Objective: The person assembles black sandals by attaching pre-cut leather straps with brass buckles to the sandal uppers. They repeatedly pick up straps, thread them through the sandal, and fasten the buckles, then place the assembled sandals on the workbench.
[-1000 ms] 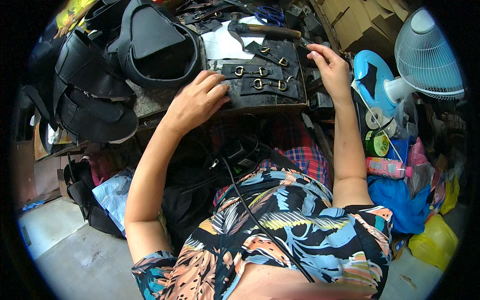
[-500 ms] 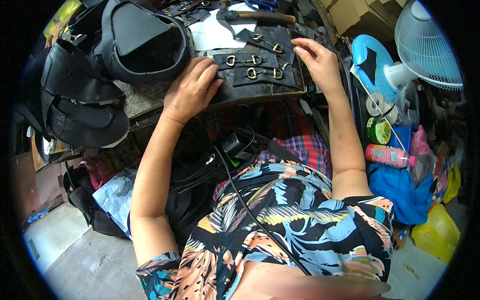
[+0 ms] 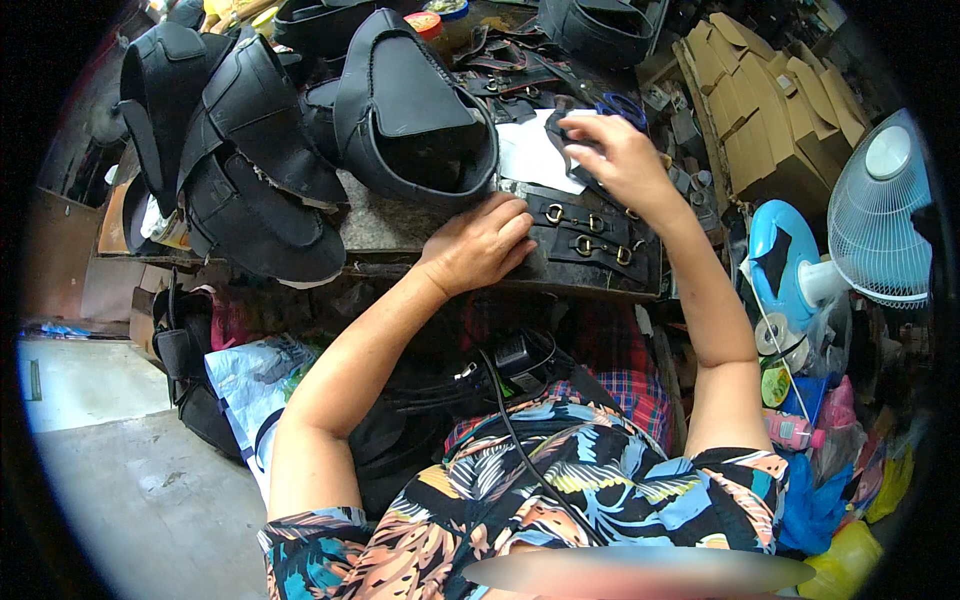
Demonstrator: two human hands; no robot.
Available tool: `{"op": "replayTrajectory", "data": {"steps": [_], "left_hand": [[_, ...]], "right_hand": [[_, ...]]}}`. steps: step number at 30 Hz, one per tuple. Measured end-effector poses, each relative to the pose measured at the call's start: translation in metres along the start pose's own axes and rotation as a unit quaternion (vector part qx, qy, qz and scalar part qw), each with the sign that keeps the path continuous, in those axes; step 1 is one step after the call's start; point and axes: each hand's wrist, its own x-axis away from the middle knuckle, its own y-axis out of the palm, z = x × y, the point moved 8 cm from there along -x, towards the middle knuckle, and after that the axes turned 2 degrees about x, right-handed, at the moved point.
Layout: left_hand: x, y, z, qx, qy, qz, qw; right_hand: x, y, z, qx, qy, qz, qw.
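A person seated at a cluttered worktop [image 3: 400, 225] rests the left hand [image 3: 478, 246] flat, fingers loosely curled and holding nothing, on the near edge of a black leather piece [image 3: 585, 240] fitted with brass buckles, which lies at the front of the worktop between both hands. The right hand [image 3: 618, 155] is raised just beyond it, fingers pinched narrowly on a small dark scrap [image 3: 562, 135] over a white sheet of paper [image 3: 535, 155]. Black moulded leather shells [image 3: 410, 115] are stacked to the left, and a small white fan [image 3: 880, 225] stands well apart at the right.
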Motion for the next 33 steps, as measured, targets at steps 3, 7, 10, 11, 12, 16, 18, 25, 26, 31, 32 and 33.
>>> {"op": "replayTrajectory", "data": {"steps": [3, 7, 10, 11, 12, 16, 18, 25, 26, 31, 32, 33], "left_hand": [[0.001, -0.002, 0.000, -0.007, -0.003, 0.009, 1.000], [0.001, -0.006, 0.000, -0.015, -0.003, 0.038, 0.999], [0.001, -0.005, 0.000, -0.014, -0.011, 0.040, 0.999], [0.001, -0.005, 0.000, -0.013, -0.011, 0.039, 0.999], [0.001, -0.004, -0.001, -0.011, -0.011, 0.037, 0.999], [0.002, -0.004, -0.002, -0.008, -0.014, 0.037, 0.999], [0.002, -0.004, -0.003, -0.013, -0.017, 0.036, 0.999], [0.001, -0.004, -0.003, -0.017, -0.021, 0.030, 0.999], [0.001, -0.005, -0.003, -0.014, -0.019, 0.032, 0.999], [0.002, -0.006, -0.001, -0.020, -0.008, 0.058, 0.998], [0.002, -0.006, -0.001, -0.020, -0.007, 0.062, 0.998], [0.001, -0.007, -0.001, -0.021, -0.003, 0.065, 0.998]], "right_hand": [[-0.014, 0.037, -0.027, -0.033, -0.079, -0.029, 0.996], [-0.030, 0.050, -0.022, -0.059, -0.107, -0.075, 0.990], [-0.049, 0.023, 0.032, 0.131, -0.025, -0.028, 0.991], [-0.054, 0.014, 0.056, 0.195, 0.017, -0.017, 0.981], [-0.058, 0.009, 0.083, 0.246, 0.083, -0.026, 0.966], [-0.054, 0.021, 0.143, 0.214, 0.132, -0.080, 0.965], [-0.053, 0.026, 0.158, 0.194, 0.135, -0.080, 0.968], [-0.046, -0.009, 0.185, 0.224, 0.263, 0.006, 0.938], [-0.044, -0.006, 0.189, 0.248, 0.288, -0.041, 0.924], [-0.055, 0.004, 0.173, 0.289, 0.227, -0.042, 0.929], [-0.061, 0.005, 0.166, 0.295, 0.197, -0.024, 0.935], [-0.067, 0.006, 0.160, 0.303, 0.173, -0.007, 0.937]]}}
